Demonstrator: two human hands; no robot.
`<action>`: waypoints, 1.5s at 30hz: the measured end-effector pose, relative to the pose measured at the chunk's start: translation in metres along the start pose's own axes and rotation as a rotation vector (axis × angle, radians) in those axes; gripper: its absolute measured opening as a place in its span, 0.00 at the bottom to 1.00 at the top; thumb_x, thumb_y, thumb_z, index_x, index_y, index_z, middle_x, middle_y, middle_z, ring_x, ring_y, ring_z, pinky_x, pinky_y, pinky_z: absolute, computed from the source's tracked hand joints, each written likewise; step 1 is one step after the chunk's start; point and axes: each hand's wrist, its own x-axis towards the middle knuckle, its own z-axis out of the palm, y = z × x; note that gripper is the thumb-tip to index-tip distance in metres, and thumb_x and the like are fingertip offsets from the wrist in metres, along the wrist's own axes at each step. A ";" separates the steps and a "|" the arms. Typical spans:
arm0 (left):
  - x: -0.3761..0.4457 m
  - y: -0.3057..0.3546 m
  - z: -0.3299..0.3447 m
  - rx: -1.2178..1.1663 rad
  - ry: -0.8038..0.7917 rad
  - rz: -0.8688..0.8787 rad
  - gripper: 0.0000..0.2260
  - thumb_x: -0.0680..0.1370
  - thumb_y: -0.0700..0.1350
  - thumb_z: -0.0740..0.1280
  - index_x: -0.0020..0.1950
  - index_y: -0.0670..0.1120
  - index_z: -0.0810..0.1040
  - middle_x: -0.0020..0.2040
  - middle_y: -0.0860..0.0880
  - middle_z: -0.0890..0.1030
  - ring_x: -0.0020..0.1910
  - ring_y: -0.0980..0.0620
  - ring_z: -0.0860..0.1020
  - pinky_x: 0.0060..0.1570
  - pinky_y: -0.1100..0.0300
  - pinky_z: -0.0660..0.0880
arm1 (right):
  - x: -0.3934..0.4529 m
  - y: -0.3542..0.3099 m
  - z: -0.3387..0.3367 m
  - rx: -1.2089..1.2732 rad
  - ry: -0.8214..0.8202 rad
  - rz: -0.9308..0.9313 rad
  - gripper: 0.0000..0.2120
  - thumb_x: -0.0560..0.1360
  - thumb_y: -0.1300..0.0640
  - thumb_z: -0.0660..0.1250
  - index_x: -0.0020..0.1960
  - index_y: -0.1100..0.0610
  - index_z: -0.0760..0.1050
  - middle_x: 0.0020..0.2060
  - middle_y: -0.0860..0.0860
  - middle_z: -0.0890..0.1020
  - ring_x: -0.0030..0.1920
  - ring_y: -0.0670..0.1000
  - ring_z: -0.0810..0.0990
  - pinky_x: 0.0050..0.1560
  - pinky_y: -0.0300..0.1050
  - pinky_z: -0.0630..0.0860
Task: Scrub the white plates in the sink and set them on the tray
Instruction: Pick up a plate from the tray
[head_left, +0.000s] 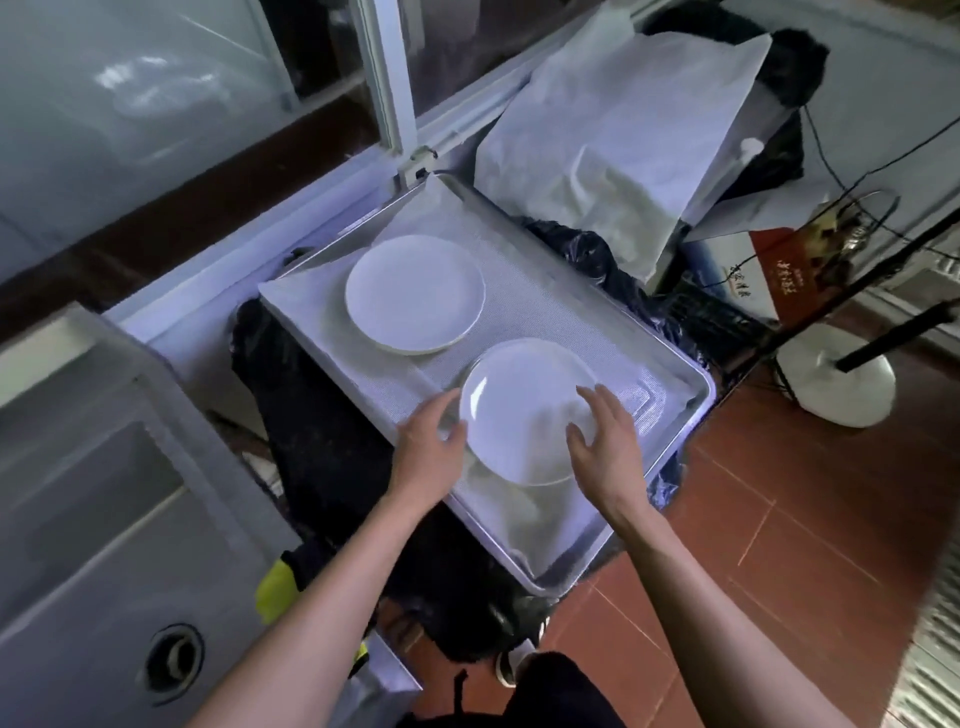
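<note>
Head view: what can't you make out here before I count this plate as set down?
- Near plate: whether it rests flat on the tray or is held above it; left hand and right hand cover its edges.
- Grip: fingers are blurred.
- Sink: cut off by the left edge, so remaining plates are unseen.
- Far plate: cleanliness, too small and washed out.

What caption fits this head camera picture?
Two hands set a second white plate on the tray.
</note>
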 end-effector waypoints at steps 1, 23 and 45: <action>0.007 0.003 0.008 -0.030 0.029 -0.042 0.20 0.80 0.42 0.66 0.72 0.51 0.75 0.67 0.57 0.77 0.68 0.55 0.74 0.67 0.59 0.69 | 0.008 0.006 -0.001 0.019 -0.008 0.012 0.24 0.79 0.60 0.66 0.75 0.54 0.69 0.76 0.55 0.67 0.76 0.56 0.62 0.74 0.50 0.59; 0.043 -0.008 0.088 -0.339 0.340 -0.219 0.22 0.78 0.40 0.68 0.72 0.52 0.75 0.67 0.52 0.76 0.67 0.55 0.75 0.66 0.54 0.75 | 0.060 0.040 0.033 0.413 0.013 0.270 0.23 0.82 0.49 0.62 0.76 0.45 0.64 0.63 0.37 0.68 0.71 0.51 0.64 0.70 0.53 0.64; 0.031 0.018 0.083 -0.396 0.307 -0.266 0.23 0.79 0.37 0.67 0.72 0.54 0.75 0.65 0.58 0.80 0.65 0.57 0.77 0.68 0.50 0.75 | 0.045 0.037 0.021 0.481 0.074 0.421 0.21 0.81 0.48 0.63 0.74 0.42 0.68 0.59 0.38 0.77 0.58 0.47 0.77 0.57 0.47 0.71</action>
